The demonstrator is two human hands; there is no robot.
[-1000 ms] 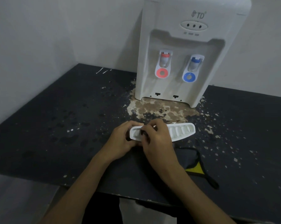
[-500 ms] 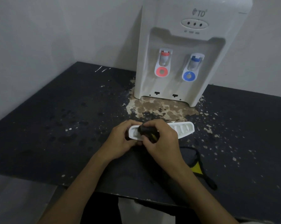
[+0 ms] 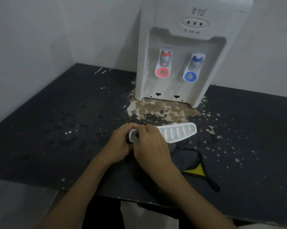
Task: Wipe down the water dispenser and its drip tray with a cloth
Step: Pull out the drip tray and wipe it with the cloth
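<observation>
Light, stiff drip tray point(image 3: 177, 133) likely handles best by its end: left hand point(image 3: 118, 144) grips there, right hand point(image 3: 152, 144) pinches the cloth point(image 3: 189, 160)

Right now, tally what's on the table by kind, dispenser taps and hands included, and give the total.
water dispenser: 1
taps: 2, red tap and blue tap
drip tray: 1
cloth: 1
hands: 2, left hand and right hand
Total: 7
</observation>
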